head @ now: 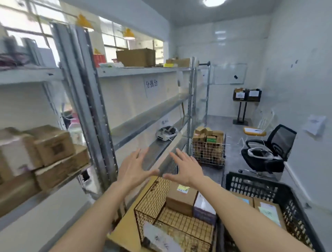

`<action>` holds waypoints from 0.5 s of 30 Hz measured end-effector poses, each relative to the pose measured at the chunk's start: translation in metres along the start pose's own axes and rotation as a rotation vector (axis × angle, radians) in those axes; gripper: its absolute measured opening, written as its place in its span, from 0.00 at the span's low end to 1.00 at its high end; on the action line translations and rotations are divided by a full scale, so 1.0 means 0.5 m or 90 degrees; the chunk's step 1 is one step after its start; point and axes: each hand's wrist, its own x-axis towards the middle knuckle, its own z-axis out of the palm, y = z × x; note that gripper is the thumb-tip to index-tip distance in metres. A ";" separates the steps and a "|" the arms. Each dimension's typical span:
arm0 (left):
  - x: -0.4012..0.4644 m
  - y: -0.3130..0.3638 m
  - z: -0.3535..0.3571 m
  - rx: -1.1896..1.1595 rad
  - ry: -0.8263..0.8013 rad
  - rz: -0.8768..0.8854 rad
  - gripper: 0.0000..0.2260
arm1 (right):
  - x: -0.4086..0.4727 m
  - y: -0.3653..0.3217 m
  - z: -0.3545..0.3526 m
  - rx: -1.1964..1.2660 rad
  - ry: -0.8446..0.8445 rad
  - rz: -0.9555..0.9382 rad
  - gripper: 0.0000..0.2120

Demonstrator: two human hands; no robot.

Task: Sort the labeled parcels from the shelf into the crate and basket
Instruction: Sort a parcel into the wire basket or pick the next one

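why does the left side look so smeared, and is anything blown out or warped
Head view: the stacked cardboard parcels at left are motion-blurred, as is the shelf upright; the windows and ceiling lamp are overexposed; the wide-angle lens bows the shelf edges and walls; the left hand, right hand and wire basket stay fairly sharp.

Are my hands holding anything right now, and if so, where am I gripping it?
Nothing is held. The left hand and right hand are both open with fingers spread, empty, above the wire basket.
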 end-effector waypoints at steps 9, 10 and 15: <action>-0.360 -0.059 -0.313 0.076 0.129 -0.123 0.43 | -0.201 -0.323 -0.148 0.084 0.089 -0.191 0.36; -0.399 -0.073 -0.349 0.083 0.136 -0.136 0.43 | -0.217 -0.366 -0.161 0.092 0.088 -0.213 0.37; -0.601 -0.138 -0.516 0.136 0.204 -0.226 0.42 | -0.308 -0.596 -0.210 0.130 0.100 -0.302 0.36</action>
